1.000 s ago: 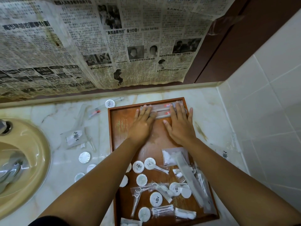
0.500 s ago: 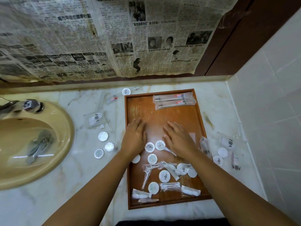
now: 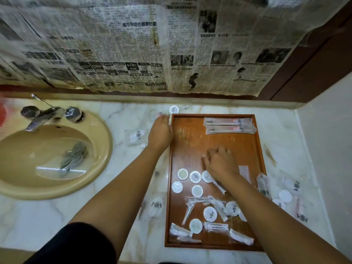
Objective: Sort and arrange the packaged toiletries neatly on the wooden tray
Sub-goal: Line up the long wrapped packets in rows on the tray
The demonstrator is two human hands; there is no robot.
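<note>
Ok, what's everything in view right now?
wooden tray: one, brown, on the counter right of the sink
toothbrush packets: two, clear with red, tray's far end
round packets: about nine, white, tray's near half
clear sachets: several, tray's near end
loose packets: several, white and clear, counter both sides of tray
sink: one, beige, left
tap: one, chrome, sink's far rim
newspaper: several sheets, grey, wall
left hand: by tray's left rim, far end
right hand: over tray's middle
</note>
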